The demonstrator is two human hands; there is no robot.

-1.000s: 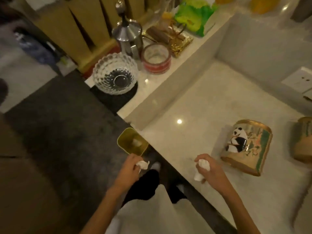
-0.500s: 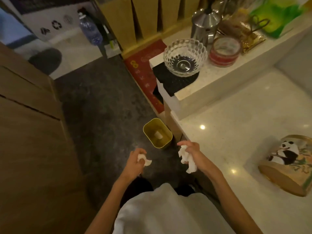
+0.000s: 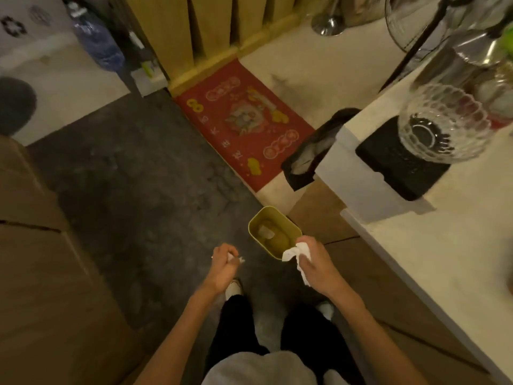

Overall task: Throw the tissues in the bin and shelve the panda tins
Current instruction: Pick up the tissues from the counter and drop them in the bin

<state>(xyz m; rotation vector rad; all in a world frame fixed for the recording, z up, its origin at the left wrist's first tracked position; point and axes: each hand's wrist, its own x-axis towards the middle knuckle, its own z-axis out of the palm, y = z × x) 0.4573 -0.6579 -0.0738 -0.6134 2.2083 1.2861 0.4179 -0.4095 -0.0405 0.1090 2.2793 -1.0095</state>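
A small yellow bin stands on the dark floor beside the counter base, with a crumpled tissue lying inside it. My right hand hovers at the bin's near right rim, closed on a white tissue that hangs down from the fingers. My left hand is to the left of the bin, apart from it, closed on a smaller crumpled tissue. No panda tin is in view.
A white counter runs along the right, carrying a glass bowl on a black block. A red mat lies on the floor ahead. Wooden panels line the left. My feet stand just behind the bin.
The view has swung left and down, so the panda tin has left the frame. Both hands, still holding tissues, have come closer to the bin, the right one reaching its rim.
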